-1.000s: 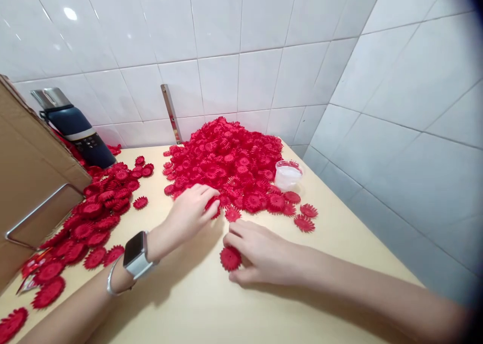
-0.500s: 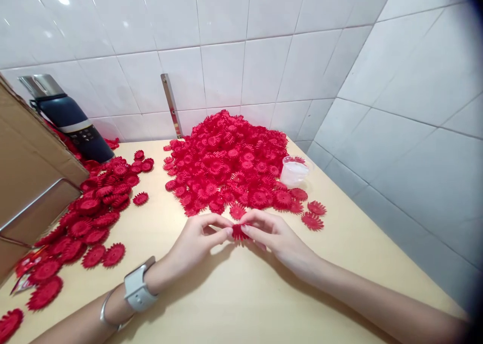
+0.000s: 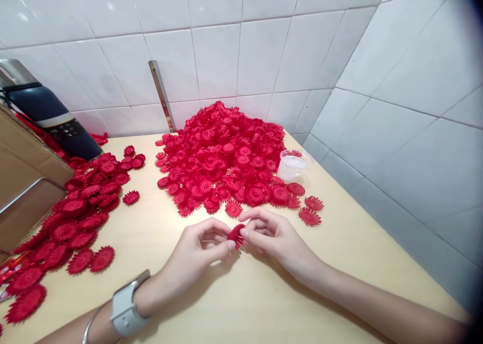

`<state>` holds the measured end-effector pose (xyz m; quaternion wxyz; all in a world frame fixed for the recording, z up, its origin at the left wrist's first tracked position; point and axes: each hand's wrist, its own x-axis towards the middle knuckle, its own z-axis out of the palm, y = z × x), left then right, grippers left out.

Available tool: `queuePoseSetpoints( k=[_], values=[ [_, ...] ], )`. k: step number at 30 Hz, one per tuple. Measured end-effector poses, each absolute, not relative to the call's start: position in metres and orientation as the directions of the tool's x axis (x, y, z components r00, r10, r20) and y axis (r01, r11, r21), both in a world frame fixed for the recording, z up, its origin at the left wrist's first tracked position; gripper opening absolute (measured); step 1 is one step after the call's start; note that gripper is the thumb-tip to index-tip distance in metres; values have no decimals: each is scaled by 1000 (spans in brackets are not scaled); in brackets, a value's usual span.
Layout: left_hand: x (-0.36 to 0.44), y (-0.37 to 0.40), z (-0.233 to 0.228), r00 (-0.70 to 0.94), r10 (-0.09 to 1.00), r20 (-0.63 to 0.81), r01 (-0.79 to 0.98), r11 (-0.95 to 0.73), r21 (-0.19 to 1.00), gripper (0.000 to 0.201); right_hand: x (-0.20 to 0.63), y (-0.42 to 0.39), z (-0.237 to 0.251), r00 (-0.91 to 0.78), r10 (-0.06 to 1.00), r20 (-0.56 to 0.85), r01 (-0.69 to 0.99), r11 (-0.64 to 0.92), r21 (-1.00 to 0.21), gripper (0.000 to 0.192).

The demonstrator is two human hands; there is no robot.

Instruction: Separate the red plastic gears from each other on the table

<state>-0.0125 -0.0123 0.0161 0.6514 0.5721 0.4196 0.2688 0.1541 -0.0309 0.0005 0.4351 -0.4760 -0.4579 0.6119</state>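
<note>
- Left hand [image 3: 196, 251] and right hand [image 3: 277, 238] meet at table centre, each pinching one red toothed disc [image 3: 236, 235] between thumb and fingertips, lifted just above the table [image 3: 234, 304].
- Change: a second ago the left hand was reaching into the large pile [image 3: 222, 158] at 12 o'clock while the right pressed a disc flat at 6 o'clock; half a second ago both had closed on the piece. The pick-up appears done, and two-handed work on the piece looks under way.
- Spread discs [image 3: 79, 218] lie at 9 o'clock; a clear cup [image 3: 292, 165] stands at 2 o'clock beside the pile.
- Dark flask [image 3: 49, 120], cardboard box [image 3: 22, 183] at 10 o'clock; a pale watch [image 3: 126, 306] on the left wrist.
- No legible writing; flask markings are too small to read.
</note>
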Motion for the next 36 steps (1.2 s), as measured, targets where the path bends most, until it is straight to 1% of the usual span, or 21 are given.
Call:
queuePoseSetpoints(
  k=[2, 5, 9, 15, 22, 24, 26, 28, 29, 30, 33, 36],
  values=[
    [-12, -10, 14, 462, 845, -270, 122, 242, 963, 10, 154, -29, 0, -124, 972, -200, -158, -218, -963, 19],
    [-11, -2, 11, 436, 862, -260, 83, 249, 965, 10, 153, -23, 2, -89, 977, -193, -162, -205, -965, 19],
    [-11, 6, 7, 416, 888, -195, 41, 196, 980, 10, 152, -16, 4, -99, 984, -146, -103, -156, -982, 18],
    [-12, 6, 2, 394, 911, -120, 32, 116, 993, 12, 153, -17, -7, -38, 999, -17, -15, -17, -1000, 13],
    [-12, 5, 4, 453, 889, -59, 75, 28, 997, 8, 153, -19, -12, -86, 996, -3, -41, -7, -999, 13],
    [-12, 3, 4, 475, 880, -8, 91, -40, 995, 6, 153, -20, -11, -130, 991, 21, -56, 14, -998, 13],
    [-12, 0, 4, 496, 866, 66, 142, -156, 977, 8, 153, -21, -10, -171, 983, 65, -56, 56, -997, 11],
    [-11, -2, 3, 520, 847, 107, 188, -236, 953, 11, 153, -22, -10, -180, 975, 131, 3, 134, -991, 5],
    [-11, -2, 2, 528, 843, 101, 186, -231, 955, 12, 153, -23, -10, -175, 970, 171, 47, 182, -982, 1],
    [-10, -3, 2, 530, 844, 80, 167, -197, 966, 12, 153, -23, -11, -173, 962, 211, 90, 229, -969, 3],
    [-9, -1, 2, 503, 864, -14, 68, -23, 997, 12, 152, -24, -12, -195, 932, 305, 164, 338, -927, 8],
    [-10, 1, 2, 472, 880, -62, 10, 65, 998, 9, 152, -24, -11, -225, 927, 299, 161, 338, -927, 7]
  ],
)
